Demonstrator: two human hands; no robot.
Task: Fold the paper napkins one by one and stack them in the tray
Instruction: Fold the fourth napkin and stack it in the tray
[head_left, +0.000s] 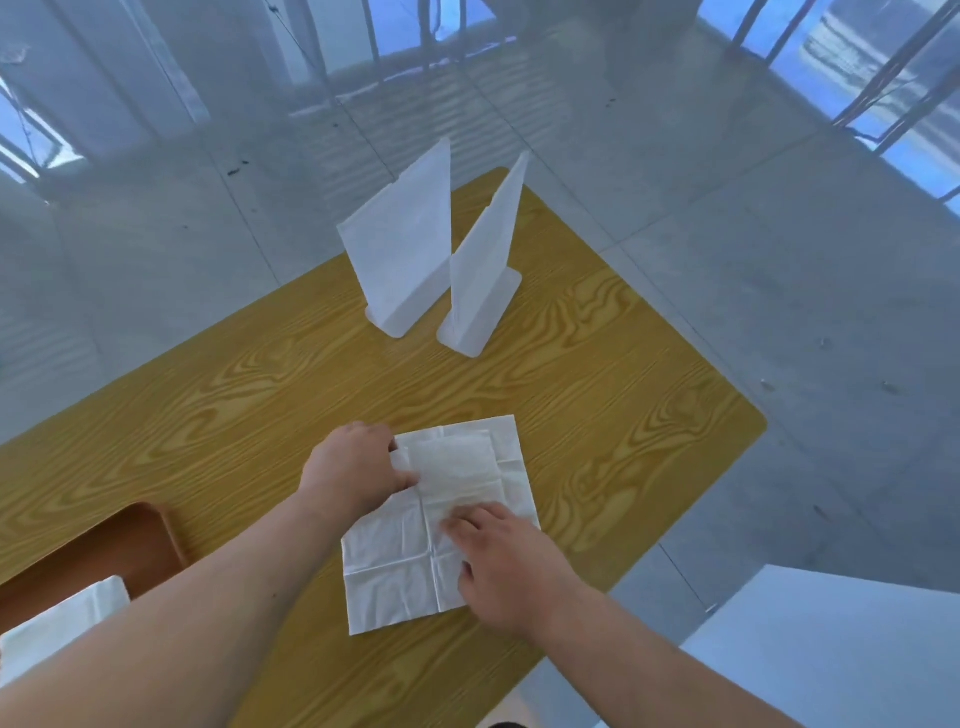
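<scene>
Both hands (358, 475) (506, 566) on creased white napkin (467, 467)

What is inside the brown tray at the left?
A white napkin lies in the tray. The left forearm covers its near part, so the number of napkins stacked there cannot be seen.

A yellow wood-grain table (597, 415) with rounded corners carries four things. A white paper napkin (395, 571) lies spread flat on it, creased into squares. Beyond the napkin, toward the far corner, a white upright stand (402, 254) and a second stand (485, 275) sit just beside each other. Left of the napkin, at the near edge, rests a brown tray (156, 525).
</scene>
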